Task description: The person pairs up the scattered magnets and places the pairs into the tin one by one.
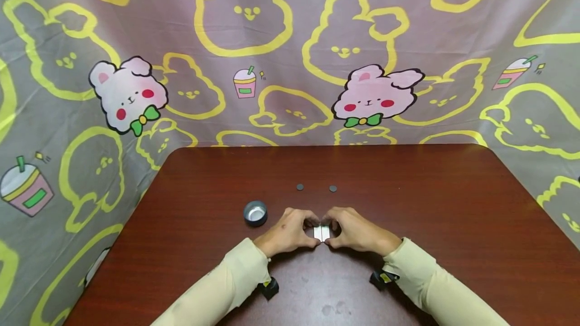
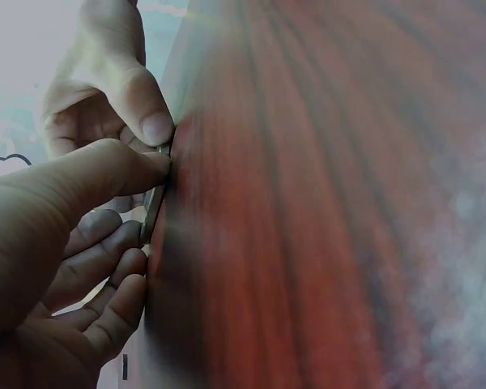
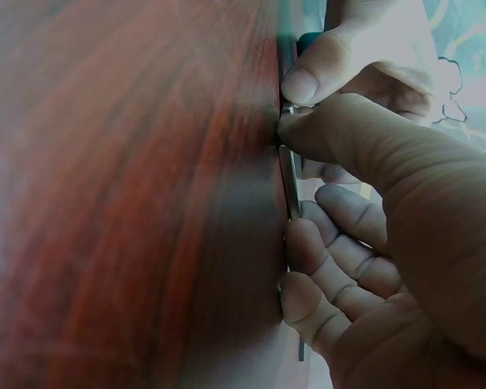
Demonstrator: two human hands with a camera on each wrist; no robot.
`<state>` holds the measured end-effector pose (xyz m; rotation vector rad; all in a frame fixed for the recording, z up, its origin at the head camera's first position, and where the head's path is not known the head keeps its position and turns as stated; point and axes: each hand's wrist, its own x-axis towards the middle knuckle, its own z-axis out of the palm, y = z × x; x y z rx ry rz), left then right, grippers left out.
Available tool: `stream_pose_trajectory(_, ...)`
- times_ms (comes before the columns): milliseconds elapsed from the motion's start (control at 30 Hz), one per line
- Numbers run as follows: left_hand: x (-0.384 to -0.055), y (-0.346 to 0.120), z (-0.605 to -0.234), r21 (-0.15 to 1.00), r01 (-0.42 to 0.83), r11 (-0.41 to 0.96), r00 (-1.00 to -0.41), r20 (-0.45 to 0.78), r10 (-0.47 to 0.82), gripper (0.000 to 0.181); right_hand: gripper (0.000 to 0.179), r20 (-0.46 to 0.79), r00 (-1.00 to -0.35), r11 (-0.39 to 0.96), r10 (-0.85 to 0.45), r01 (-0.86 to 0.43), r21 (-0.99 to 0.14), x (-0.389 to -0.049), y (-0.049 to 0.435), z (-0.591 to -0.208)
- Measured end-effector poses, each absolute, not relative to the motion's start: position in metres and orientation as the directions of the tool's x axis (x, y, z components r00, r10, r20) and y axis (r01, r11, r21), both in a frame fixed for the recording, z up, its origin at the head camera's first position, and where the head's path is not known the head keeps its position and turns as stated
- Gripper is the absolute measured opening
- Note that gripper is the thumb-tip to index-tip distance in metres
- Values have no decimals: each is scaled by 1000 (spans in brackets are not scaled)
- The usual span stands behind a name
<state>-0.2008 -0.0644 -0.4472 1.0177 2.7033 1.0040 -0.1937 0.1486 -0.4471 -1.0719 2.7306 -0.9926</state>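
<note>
Two small, thin, white rectangular pieces lie side by side at the middle of the table, a dark line between them. My left hand (image 1: pixel 290 230) pinches the left piece (image 1: pixel 317 233) between thumb and fingers. On the other side, the right piece (image 1: pixel 325 233) is pinched the same way by my right hand (image 1: pixel 360 230). Both thumbs meet near the front of the pieces. From the left wrist, the left piece (image 2: pixel 152 212) shows edge-on, low against the tabletop. A thin shiny edge of the right piece (image 3: pixel 289 182) appears in the right wrist view.
A round dark bowl (image 1: pixel 247 218) with a silvery inside stands beyond my left hand. Two small dark discs, the left disc (image 1: pixel 300 187) and the right disc (image 1: pixel 333 188), lie farther back on the brown table (image 1: pixel 408 180). A patterned curtain (image 1: pixel 290 64) hangs behind.
</note>
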Motion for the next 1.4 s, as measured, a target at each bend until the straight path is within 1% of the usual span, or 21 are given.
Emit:
stream_pose_trajectory(267, -201, -67, -447, 629, 561, 538, -770, 157, 618, 36, 31, 206, -738, 528, -642, -621, -580, -195, 149, -448)
stream_pose_trajectory(400, -202, -73, -443, 648, 553, 524, -773, 162, 614, 40, 35, 156, -750, 540, -643, -588, -602, -197, 152, -444)
stream_pose_trajectory(533, -204, -86, -434, 697, 505, 509, -798, 151, 584, 45, 40, 78, -768, 580, -636, -542, -608, -199, 153, -438)
stream_pose_trajectory(633, -204, -99, -426, 733, 458, 503, -822, 135, 553, 47, 42, 53, -765, 593, -642, -540, -597, -200, 152, -435)
stream_pose_trajectory(800, -205, -125, -416, 753, 418, 508, -859, 144, 492, 48, 41, 62, -748, 582, -660, -562, -588, -202, 148, -434)
stream_pose_trajectory(933, -207, -147, -412, 754, 408, 515, -878, 169, 448, 49, 41, 63, -747, 581, -661, -563, -588, -203, 146, -434)
stream_pose_trajectory(1067, -209, -163, -409, 778, 380, 500, -898, 181, 401, 51, 41, 65, -750, 584, -658, -563, -584, -203, 145, -433)
stream_pose_trajectory(1233, -210, -179, -412, 811, 361, 460, -914, 210, 347, 52, 41, 59, -757, 586, -650, -549, -596, -203, 146, -434)
stream_pose_trajectory(1400, -210, -191, -420, 839, 324, 438, -931, 200, 306, 57, 41, 49, -765, 581, -642, -527, -620, -204, 147, -436)
